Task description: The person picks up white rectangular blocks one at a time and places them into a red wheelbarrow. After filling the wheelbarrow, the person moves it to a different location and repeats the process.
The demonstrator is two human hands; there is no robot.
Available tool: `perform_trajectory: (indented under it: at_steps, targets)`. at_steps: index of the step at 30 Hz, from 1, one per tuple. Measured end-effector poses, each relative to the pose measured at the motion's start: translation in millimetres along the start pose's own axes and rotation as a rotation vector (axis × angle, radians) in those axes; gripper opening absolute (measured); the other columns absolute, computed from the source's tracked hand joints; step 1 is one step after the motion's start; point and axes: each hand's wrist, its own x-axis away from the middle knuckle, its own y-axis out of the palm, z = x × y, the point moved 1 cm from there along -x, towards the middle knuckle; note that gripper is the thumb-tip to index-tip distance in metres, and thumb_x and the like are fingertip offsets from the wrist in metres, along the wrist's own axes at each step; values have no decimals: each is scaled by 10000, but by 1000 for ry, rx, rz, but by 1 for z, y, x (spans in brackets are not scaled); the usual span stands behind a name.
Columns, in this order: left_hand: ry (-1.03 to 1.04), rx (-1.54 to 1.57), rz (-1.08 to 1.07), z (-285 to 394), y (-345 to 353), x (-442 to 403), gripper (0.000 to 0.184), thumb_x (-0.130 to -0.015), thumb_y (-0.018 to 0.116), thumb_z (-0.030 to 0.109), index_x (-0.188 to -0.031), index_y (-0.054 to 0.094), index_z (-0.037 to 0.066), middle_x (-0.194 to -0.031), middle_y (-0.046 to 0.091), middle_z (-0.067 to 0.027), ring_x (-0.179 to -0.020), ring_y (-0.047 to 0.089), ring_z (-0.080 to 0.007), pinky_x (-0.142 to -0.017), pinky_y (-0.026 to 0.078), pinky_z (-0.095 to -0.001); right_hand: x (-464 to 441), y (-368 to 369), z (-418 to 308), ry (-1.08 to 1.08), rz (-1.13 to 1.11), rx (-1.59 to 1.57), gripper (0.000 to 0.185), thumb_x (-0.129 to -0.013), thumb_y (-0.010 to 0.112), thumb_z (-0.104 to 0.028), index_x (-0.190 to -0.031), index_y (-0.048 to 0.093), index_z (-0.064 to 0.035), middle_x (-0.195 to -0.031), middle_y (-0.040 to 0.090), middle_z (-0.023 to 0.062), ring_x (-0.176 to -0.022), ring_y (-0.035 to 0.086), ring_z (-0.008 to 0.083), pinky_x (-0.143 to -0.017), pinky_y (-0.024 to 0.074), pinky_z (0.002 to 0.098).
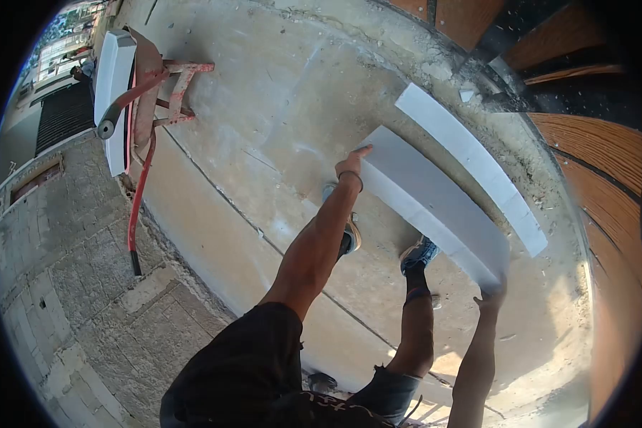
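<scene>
I hold a long white block (435, 196), which looks like foam, by its two ends, above the concrete floor. My left hand (352, 165) grips the upper-left end, with a finger laid on the top face and a dark band round the wrist. At the lower-right end is my right hand (491, 298), slightly blurred; its fingers are partly hidden by the block. Just beyond, a second long white piece (474, 164) lies on the floor along the wall side.
To the left stands a wheelbarrow (145, 93) with red handles, carrying a white slab (114, 71). An orange-brown wooden wall (599, 157) curves along the right. Rough paving (85, 271) lies lower left. My shoes (419, 253) are close beneath the block.
</scene>
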Motion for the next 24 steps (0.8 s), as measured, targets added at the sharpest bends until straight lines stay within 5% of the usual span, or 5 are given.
perform_trajectory:
  at_steps: [1, 3, 10, 19, 24]
  targets:
    - [0, -22, 80, -5, -25, 11, 593, -558, 817, 274, -1002, 626, -70, -956, 632, -123, -805, 590, -222, -743, 457, -334, 32, 19, -32, 334, 138, -145, 838, -739, 535, -604, -1413, 241, -204, -1439, 238, 122, -1266, 330, 396, -956, 57, 678]
    - [-28, 52, 156, -5, -85, 62, 490, -588, 791, 214, -970, 624, -45, -908, 625, -131, -766, 601, -252, -686, 477, -367, 77, 21, -42, 363, 197, -79, 882, -702, 561, -617, -1416, 235, -215, -1442, 229, 115, -1279, 307, 388, -968, 63, 664]
    - [-176, 354, 426, -13, -348, 257, 728, -595, 773, 246, -1143, 491, -142, -1102, 547, -202, -955, 556, -291, -856, 425, -372, 254, 105, -133, 330, 141, 375, 908, -634, 638, -566, -1381, 291, -183, -1397, 274, 123, -1262, 271, 380, -973, 181, 574]
    - [-210, 915, 623, -41, -654, 502, 550, -602, 750, 201, -1047, 583, -76, -1064, 575, -159, -942, 555, -281, -854, 445, -387, 505, 307, -211, 173, -166, 701, 600, -634, 703, -404, -1143, 529, -140, -1067, 548, 70, -934, 522, 256, -794, 345, 439]
    - [-52, 1220, 595, -69, -741, 518, 521, -644, 710, 202, -1084, 570, -42, -1071, 583, -153, -955, 561, -288, -869, 446, -395, 596, 459, -226, 30, -380, 884, 483, -668, 696, -375, -1052, 572, -109, -897, 582, 27, -777, 542, 182, -718, 370, 334]
